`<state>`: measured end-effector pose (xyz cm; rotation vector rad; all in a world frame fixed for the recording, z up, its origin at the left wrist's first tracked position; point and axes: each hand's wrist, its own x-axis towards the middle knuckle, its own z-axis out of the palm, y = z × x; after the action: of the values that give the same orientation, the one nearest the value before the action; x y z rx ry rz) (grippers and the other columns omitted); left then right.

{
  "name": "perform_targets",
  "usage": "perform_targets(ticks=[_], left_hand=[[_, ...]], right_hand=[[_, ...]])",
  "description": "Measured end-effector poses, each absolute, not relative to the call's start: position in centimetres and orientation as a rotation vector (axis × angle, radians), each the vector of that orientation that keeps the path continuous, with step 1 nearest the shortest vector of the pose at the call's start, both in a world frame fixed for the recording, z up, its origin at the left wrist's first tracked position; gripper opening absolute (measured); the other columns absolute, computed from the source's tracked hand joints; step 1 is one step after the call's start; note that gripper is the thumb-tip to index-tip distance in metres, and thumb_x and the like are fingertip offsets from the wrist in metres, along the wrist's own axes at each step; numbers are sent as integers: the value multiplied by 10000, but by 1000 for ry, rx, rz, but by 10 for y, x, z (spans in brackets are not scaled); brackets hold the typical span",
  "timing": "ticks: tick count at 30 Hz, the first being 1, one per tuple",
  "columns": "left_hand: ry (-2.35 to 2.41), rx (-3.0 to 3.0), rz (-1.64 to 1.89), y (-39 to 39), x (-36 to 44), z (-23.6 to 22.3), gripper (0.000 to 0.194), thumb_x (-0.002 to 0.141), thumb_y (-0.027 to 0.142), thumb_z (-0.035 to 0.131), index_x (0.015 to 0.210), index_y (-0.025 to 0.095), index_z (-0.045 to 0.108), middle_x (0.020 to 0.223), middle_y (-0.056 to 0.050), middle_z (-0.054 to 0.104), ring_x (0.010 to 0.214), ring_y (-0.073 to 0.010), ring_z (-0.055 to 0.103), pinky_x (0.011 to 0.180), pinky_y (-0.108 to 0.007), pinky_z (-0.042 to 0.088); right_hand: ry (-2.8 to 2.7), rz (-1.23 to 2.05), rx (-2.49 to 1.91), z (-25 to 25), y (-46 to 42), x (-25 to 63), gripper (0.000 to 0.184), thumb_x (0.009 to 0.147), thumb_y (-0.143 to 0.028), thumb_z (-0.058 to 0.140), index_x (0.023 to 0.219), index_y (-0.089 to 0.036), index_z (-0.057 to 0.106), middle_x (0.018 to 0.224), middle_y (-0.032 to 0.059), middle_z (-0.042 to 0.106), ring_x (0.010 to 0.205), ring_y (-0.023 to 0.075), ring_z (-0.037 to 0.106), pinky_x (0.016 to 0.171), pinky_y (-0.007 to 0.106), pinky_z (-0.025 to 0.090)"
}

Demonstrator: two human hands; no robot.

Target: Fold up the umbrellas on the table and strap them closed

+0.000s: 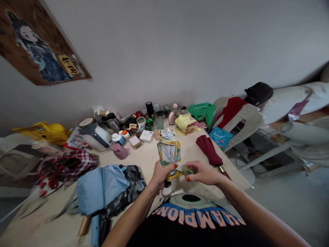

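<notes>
A partly folded umbrella (169,152), yellow-patterned with a silvery inner side, is upright in front of my body. My left hand (163,173) is closed around its lower part, and a dark handle end shows just below. To its right, my right hand (202,172) is closed with thumb and fingers on a small piece of the umbrella's fabric, seemingly a strap or flap. Beyond my right hand a folded maroon umbrella (209,150) lies on the table. A light blue folded umbrella (101,188) and a camouflage one (132,183) lie to the left.
On the table (144,157), an electric kettle (95,136), pink cup (120,151), white box (146,136), bottles and jars crowd the wall side. A plaid cloth bundle (77,163) lies left. A chair (239,118) and a white fan (305,133) stand right.
</notes>
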<state>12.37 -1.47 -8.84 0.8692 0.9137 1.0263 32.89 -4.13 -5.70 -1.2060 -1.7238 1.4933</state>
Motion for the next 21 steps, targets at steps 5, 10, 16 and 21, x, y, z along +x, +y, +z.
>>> perform_targets(ticks=[5,10,16,21], left_hand=[[861,824,1030,-19,122,-90,582,488,403,887,947,100,694,876,-103,739,769,-216,681,729,-307,535],[647,801,986,-24,122,-89,745,418,572,862,964,95,690,866,-113,718,749,-220,666,689,-307,525],[451,729,932,-26,128,-86,780,368,587,870,962,125,663,735,-53,679,653,-177,624,643,-290,489],[248,653,672,-24,134,-97,717,312,583,880,806,121,643,636,-19,602,510,-109,496,491,-236,362]], right_hand=[[-1752,1143,-1356,-39,-46,329,329,847,-371,541,598,-158,574,533,-28,492,521,95,411,501,218,303],[-1832,867,-1333,-35,-47,342,294,846,-370,547,656,-156,618,561,-14,515,554,107,431,530,228,315],[-1628,1017,-1292,-71,-35,338,366,808,-443,575,566,-167,567,501,-36,437,504,98,368,497,235,285],[-1444,1227,-895,-79,-20,319,364,688,-498,736,567,-170,636,705,34,599,689,152,527,649,281,424]])
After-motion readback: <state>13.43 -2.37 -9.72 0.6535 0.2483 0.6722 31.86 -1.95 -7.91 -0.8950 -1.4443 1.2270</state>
